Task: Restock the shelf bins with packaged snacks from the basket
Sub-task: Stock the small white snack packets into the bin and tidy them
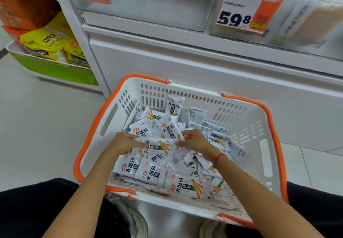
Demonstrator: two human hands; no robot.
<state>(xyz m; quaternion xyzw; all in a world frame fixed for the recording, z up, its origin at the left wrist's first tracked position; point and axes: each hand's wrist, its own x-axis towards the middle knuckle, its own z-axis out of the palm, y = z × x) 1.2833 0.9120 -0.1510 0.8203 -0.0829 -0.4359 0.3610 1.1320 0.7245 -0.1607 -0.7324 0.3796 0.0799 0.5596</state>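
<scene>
Fingers [136, 141] of your left hand [124, 143] curl onto the left end of a white snack packet [160, 146] lying across the top of the heap, while the fingers of your right hand [194, 141] bend and pinch its right end, so both hands are clamped on packets and not spread flat. You seem to be gathering a bunch together between the two hands, which makes sense: the packets are small, slick and loose, and one hand alone would spill them.

Around your hands the rest of the packaged snacks [187, 186] lie jumbled at every angle, filling the floor of the white basket [246, 126] with its orange handles [272, 126]. The basket sits on the floor just in front of you, pushed close to the white shelf unit [167, 59], probably so that each handful has only a short lift.

Up at the far side the clear shelf bins [167, 2] hang above the basket, with price tags [245, 10] clipped to their fronts; the bin to the right already holds pale packages, too blurred to name. To the far left a side rack [52, 67] carries yellow bags [48, 44]. By my judgement you are at the pick-up step, with most of the stock not yet moved.
</scene>
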